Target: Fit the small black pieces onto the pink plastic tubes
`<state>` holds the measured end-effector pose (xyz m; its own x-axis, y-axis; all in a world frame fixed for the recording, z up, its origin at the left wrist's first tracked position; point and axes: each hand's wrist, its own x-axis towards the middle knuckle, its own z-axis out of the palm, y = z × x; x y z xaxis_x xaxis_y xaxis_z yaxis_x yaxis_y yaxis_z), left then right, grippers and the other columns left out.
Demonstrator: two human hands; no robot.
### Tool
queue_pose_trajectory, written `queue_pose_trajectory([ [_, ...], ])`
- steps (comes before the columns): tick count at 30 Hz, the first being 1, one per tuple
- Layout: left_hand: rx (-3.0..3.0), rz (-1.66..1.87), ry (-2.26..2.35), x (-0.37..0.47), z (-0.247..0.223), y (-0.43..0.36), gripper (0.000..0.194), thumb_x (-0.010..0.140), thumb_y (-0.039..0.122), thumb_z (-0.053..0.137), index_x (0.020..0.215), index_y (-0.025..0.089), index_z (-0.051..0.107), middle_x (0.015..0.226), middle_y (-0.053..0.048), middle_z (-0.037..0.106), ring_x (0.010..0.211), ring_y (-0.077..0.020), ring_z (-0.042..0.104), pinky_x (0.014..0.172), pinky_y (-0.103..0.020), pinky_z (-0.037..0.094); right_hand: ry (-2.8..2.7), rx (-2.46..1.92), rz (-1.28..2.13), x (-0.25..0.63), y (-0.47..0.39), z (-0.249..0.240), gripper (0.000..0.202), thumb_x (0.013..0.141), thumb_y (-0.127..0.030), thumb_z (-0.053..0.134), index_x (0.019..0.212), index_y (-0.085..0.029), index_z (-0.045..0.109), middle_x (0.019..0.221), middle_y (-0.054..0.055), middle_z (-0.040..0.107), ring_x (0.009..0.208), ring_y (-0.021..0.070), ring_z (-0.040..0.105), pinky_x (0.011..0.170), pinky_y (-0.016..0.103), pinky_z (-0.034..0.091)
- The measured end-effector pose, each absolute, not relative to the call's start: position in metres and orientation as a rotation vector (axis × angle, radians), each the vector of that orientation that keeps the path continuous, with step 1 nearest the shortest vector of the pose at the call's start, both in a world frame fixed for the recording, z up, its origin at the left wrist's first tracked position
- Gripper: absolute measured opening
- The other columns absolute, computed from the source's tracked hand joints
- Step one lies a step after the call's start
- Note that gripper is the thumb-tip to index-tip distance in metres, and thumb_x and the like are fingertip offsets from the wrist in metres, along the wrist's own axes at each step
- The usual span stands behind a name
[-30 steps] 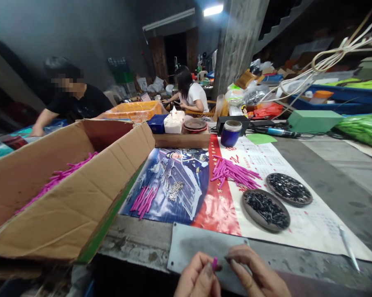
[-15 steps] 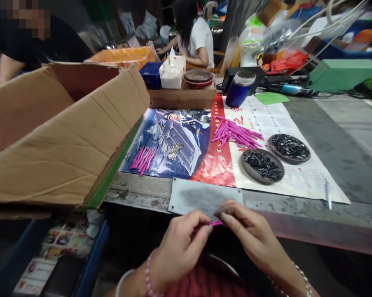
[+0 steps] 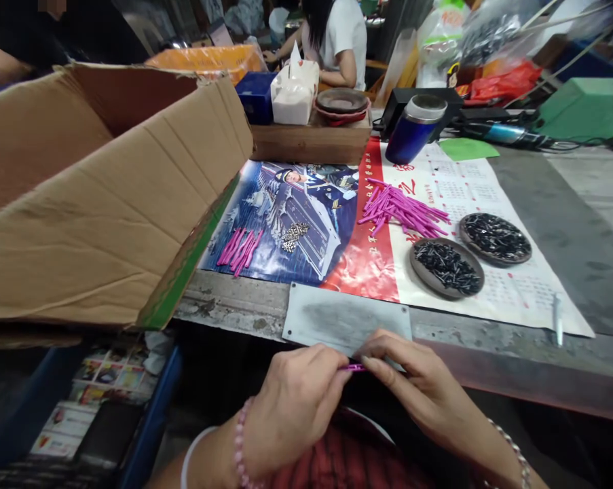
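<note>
Between my two hands, just in front of the table edge, is a thin magenta stick (image 3: pixel 356 367). My left hand (image 3: pixel 306 394) pinches one end of it, and my right hand (image 3: pixel 413 380) has thumb and fingers closed at the other end. Beyond them lies a grey plate (image 3: pixel 347 318) with a dark smudge. A loose pile of magenta sticks (image 3: pixel 405 209) rests on the poster, and a smaller group of magenta sticks (image 3: pixel 239 250) lies at the left beside a cluster of small silvery pieces (image 3: pixel 296 236). Two round dishes (image 3: pixel 418 280) hold small dark pins.
A big cardboard box (image 3: pixel 113 224) stands at the left, above a blue bin (image 3: pixel 153 407). Behind are a wooden box (image 3: pixel 311 144), a tissue pack (image 3: pixel 296 95) and a blue tumbler (image 3: pixel 413 132). A pen-like tool (image 3: pixel 557 319) lies at right. Two other people sit beyond.
The view has tilted down and shifted slightly. My left hand has rolled over, with its back now more upward; both hands stay on the magenta stick.
</note>
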<state>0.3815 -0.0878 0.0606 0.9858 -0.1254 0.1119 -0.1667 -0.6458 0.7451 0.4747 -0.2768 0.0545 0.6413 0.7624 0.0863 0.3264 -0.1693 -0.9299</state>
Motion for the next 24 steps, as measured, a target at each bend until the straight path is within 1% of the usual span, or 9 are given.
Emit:
queue_pose_trajectory([
  [2,2.313,0.066,-0.226,0.382,0.061,-0.087,0.017,0.101,0.016,0.048,0.099,0.017,0.064,0.084,-0.004,0.07,0.074,-0.0185,0.068,0.066,-0.029,0.05,-0.95,-1.802,0.456,0.475,-0.277,0.054,0.015,0.103,-0.018,0.05,0.091,-0.022,0.059,0.085,-0.001,0.063,0.079,0.0118,0.06,0.072,0.021,0.046],
  [5,2.363,0.07,-0.272,0.382,0.06,-0.087,0.018,0.101,0.016,0.047,0.098,0.016,0.064,0.083,-0.004,0.069,0.075,-0.0198,0.068,0.067,-0.031,0.051,-1.084,-1.906,0.361,0.473,-0.277,0.055,0.013,0.103,-0.016,0.049,0.102,-0.023,0.06,0.09,0.001,0.064,0.082,0.0152,0.06,0.074,0.027,0.047],
  [9,2.42,0.075,-0.345,0.384,0.058,-0.089,0.019,0.101,0.014,0.045,0.098,0.016,0.064,0.081,-0.004,0.068,0.074,-0.0209,0.068,0.066,-0.032,0.052,-1.221,-1.988,0.267,0.47,-0.278,0.057,0.019,0.102,-0.013,0.047,0.113,-0.023,0.059,0.095,0.004,0.065,0.086,0.0187,0.059,0.077,0.032,0.047],
  [13,2.417,0.136,-0.367,0.386,0.058,-0.089,0.019,0.101,0.013,0.045,0.096,0.015,0.063,0.08,-0.004,0.068,0.073,-0.0208,0.068,0.065,-0.032,0.052,-1.204,-2.003,0.297,0.469,-0.282,0.055,0.019,0.102,-0.015,0.05,0.114,-0.024,0.061,0.094,0.004,0.064,0.084,0.0185,0.06,0.074,0.031,0.05],
  [16,2.406,0.232,-0.351,0.388,0.06,-0.088,0.016,0.101,0.013,0.047,0.099,0.015,0.063,0.08,-0.004,0.069,0.071,-0.0201,0.068,0.065,-0.032,0.052,-1.091,-1.972,0.337,0.472,-0.287,0.053,0.023,0.1,-0.023,0.057,0.123,-0.024,0.058,0.097,0.004,0.065,0.085,0.0166,0.063,0.074,0.026,0.053],
  [18,2.425,0.27,-0.347,0.389,0.061,-0.086,0.015,0.1,0.013,0.049,0.101,0.014,0.063,0.078,-0.003,0.068,0.069,-0.02,0.067,0.062,-0.032,0.051,-1.008,-1.953,0.376,0.475,-0.288,0.054,0.022,0.098,-0.026,0.06,0.12,-0.025,0.059,0.095,0.002,0.065,0.082,0.0144,0.064,0.072,0.022,0.053],
  [21,2.449,0.28,-0.366,0.39,0.061,-0.085,0.014,0.099,0.012,0.05,0.095,0.014,0.064,0.076,-0.004,0.068,0.068,-0.0203,0.067,0.061,-0.032,0.051,-0.947,-1.911,0.459,0.477,-0.287,0.057,0.006,0.099,-0.026,0.058,0.104,-0.025,0.061,0.088,0.0,0.065,0.078,0.0128,0.064,0.07,0.02,0.052],
  [22,2.453,0.283,-0.373,0.39,0.061,-0.086,0.014,0.099,0.012,0.051,0.093,0.014,0.063,0.076,-0.004,0.068,0.068,-0.0203,0.067,0.062,-0.032,0.051,-0.931,-1.899,0.478,0.477,-0.287,0.057,0.005,0.1,-0.025,0.056,0.098,-0.024,0.061,0.086,0.0,0.065,0.077,0.0127,0.064,0.069,0.02,0.051],
  [24,2.457,0.292,-0.387,0.39,0.06,-0.086,0.014,0.098,0.011,0.051,0.094,0.013,0.064,0.076,-0.004,0.069,0.068,-0.0203,0.067,0.062,-0.032,0.051,-0.891,-1.89,0.503,0.476,-0.284,0.058,0.013,0.101,-0.024,0.053,0.09,-0.023,0.059,0.08,-0.001,0.063,0.072,0.0122,0.062,0.065,0.02,0.049],
])
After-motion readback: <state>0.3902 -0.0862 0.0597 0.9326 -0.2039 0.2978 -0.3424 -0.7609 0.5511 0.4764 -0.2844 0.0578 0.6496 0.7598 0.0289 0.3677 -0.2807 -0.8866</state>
